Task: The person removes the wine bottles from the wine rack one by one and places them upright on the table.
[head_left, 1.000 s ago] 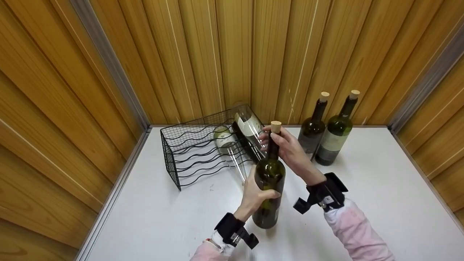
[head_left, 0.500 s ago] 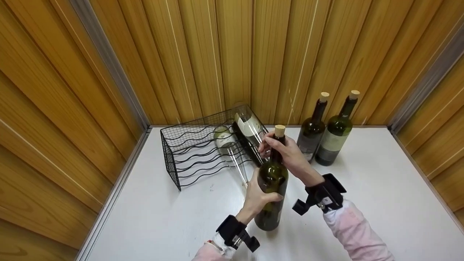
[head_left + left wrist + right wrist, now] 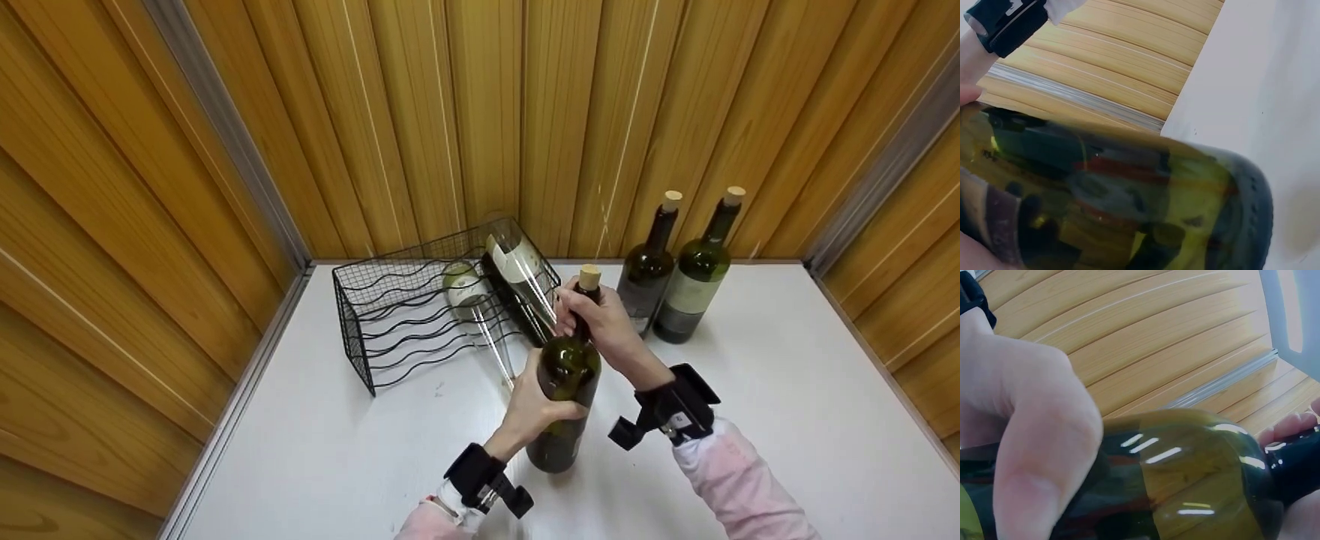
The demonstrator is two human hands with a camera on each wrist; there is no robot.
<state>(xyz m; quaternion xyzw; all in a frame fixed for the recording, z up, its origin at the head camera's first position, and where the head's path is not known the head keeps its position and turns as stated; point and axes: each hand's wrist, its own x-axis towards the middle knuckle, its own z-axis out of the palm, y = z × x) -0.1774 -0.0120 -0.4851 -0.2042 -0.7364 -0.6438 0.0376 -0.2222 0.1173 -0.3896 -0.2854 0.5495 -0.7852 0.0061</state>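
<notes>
1. Both hands hold one dark green wine bottle in the head view: the left hand wraps the wide body from the near side, and the right hand grips the neck just under the cork. The bottle tilts, base low over the white table. A wire rack holding two lying bottles sits just beyond the left hand; two upright bottles stand beyond the right hand. Against the earlier head frames, the neck has swung a little to the right and farther away, and both grips are unchanged.

2. From the left wrist, the bottle's glass body and dimpled base rim fill the frame, above the table. Glass like this is judged rigid, smooth, fairly heavy and breakable, so a grip on both body and neck suits it.

3. From the right wrist, the bottle's shoulder shows between a thumb of the left hand and right fingertips curled on the neck.
</notes>
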